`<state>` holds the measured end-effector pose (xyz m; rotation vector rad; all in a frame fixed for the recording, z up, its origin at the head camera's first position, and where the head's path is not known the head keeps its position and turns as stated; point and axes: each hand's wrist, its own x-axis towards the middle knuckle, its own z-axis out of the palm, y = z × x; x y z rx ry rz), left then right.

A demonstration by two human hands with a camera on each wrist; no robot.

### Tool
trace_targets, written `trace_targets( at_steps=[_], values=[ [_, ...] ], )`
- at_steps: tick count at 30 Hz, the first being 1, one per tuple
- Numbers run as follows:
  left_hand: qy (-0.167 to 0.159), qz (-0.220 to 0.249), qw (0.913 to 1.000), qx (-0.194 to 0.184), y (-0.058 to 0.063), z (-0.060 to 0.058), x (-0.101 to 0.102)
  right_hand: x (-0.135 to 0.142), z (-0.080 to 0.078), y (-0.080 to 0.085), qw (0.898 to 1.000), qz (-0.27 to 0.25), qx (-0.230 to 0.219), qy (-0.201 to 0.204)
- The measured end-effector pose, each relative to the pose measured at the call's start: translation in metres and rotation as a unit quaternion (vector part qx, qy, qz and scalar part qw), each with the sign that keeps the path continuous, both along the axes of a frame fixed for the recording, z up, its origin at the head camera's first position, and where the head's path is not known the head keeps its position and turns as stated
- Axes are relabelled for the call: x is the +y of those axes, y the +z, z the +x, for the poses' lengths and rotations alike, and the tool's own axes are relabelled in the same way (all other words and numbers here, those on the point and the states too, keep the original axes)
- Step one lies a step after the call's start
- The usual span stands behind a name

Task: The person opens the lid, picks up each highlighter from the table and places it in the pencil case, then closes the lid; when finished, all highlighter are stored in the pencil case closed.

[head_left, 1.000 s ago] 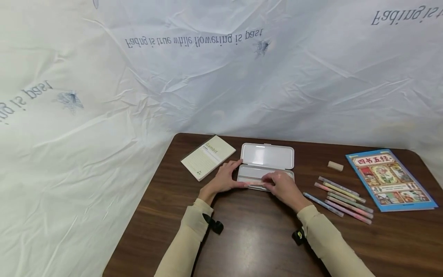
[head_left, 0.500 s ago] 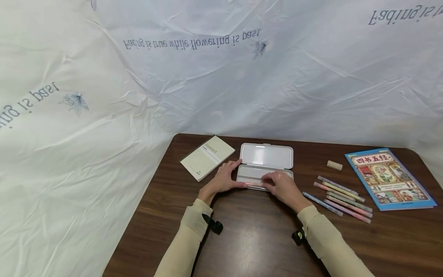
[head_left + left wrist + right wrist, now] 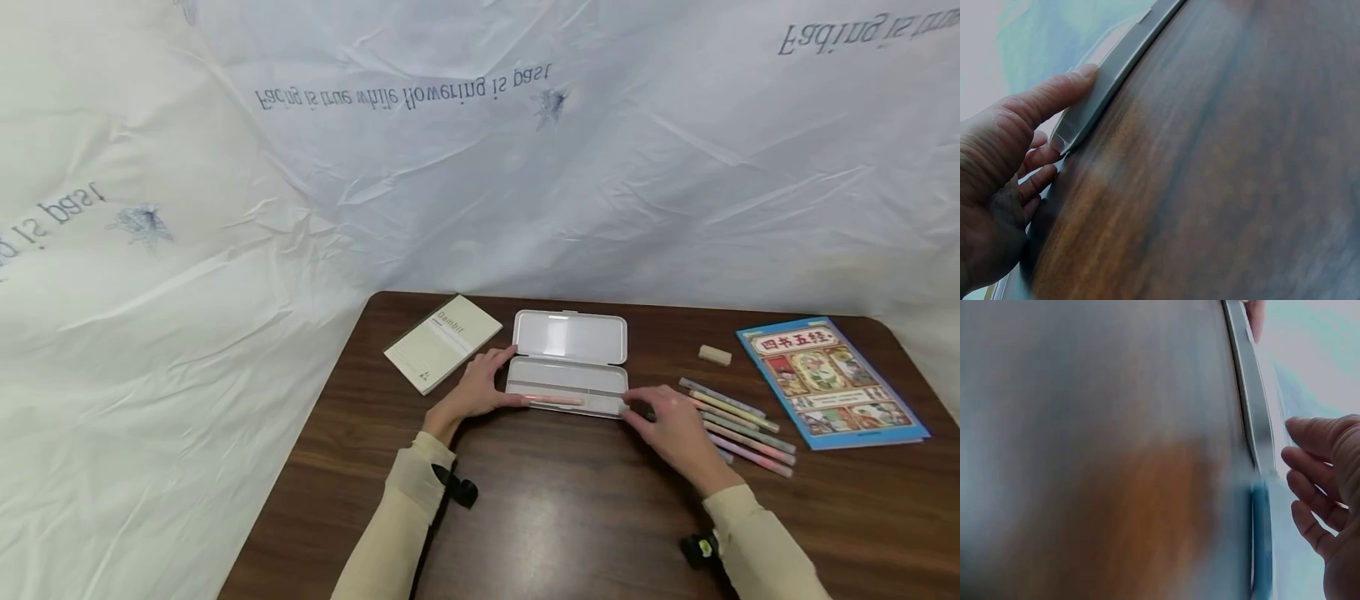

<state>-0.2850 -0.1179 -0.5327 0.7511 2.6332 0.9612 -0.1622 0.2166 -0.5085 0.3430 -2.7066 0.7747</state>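
Note:
A white pencil case [image 3: 562,375] stands with its lid raised on the table. One pink pen [image 3: 557,400] lies along its front compartment. My left hand [image 3: 477,388] holds the case's left end; in the left wrist view the thumb [image 3: 1063,90] presses on the front rim and the other fingers are round the corner. Just off the case's right end is my right hand [image 3: 672,425], holding nothing, its fingers loosely bent in the right wrist view. Several pastel pens [image 3: 750,437] lie beside it, and a blue one is partly hidden beneath it.
At the left of the case lies a cream notebook [image 3: 442,343]. A beige eraser [image 3: 715,355] and a blue-edged picture book [image 3: 834,383] are on the right. White printed cloth [image 3: 465,183] hangs behind the table [image 3: 525,517].
My right hand has let go of the pink pen, left lying in the case, and moved right past the case's end. The left hand keeps its hold on the case.

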Motion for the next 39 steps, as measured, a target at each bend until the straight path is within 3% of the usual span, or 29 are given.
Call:
trace_targets(
  at_steps=[7,12,24,39],
  values=[
    [0.000,-0.001,1.0000,0.001,0.000,0.000,-0.001,0.039,0.033,-0.005,0.999,-0.001,0.045,-0.028],
    [0.000,0.008,1.0000,0.001,0.002,-0.001,0.000,0.057,0.047,-0.004,0.997,0.009,0.056,-0.046],
    [-0.004,0.006,1.0000,0.006,0.003,0.000,0.000,0.072,0.063,-0.013,0.997,0.017,0.029,-0.071],
    [-0.006,0.003,0.9999,0.009,0.001,-0.001,0.000,0.073,0.062,-0.018,0.994,0.008,0.062,-0.085]
  ],
)
